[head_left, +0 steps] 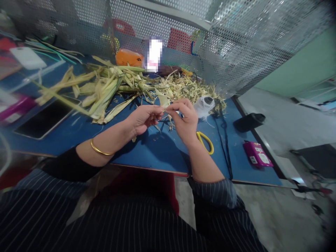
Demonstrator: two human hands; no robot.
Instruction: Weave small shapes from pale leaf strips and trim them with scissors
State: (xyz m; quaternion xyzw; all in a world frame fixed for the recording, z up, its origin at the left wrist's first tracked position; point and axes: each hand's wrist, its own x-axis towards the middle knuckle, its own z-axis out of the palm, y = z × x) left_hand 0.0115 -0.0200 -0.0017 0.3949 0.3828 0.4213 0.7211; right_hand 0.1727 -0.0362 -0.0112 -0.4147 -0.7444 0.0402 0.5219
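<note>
Above the blue table, my left hand (145,119) and my right hand (186,118) meet with fingertips pinched together. Between them stands a pale strip of corn husk (163,99), its lower end in both sets of fingers. Exactly how the fingers overlap on it is hidden. Just beyond my right hand lies a spool of white thread (203,107). A yellow scissor-like handle (210,144) shows beside my right wrist, its other end hidden. Long dried corn husks (107,92) lie to the left of my left hand.
Shredded husk scraps (183,85) are heaped at the back against a perforated metal screen (162,17). An orange packet (128,57) stands there too. On the left lies a dark phone (47,117); on the right are a black cylinder (249,122), a purple packet (257,154) and a black cord (225,143).
</note>
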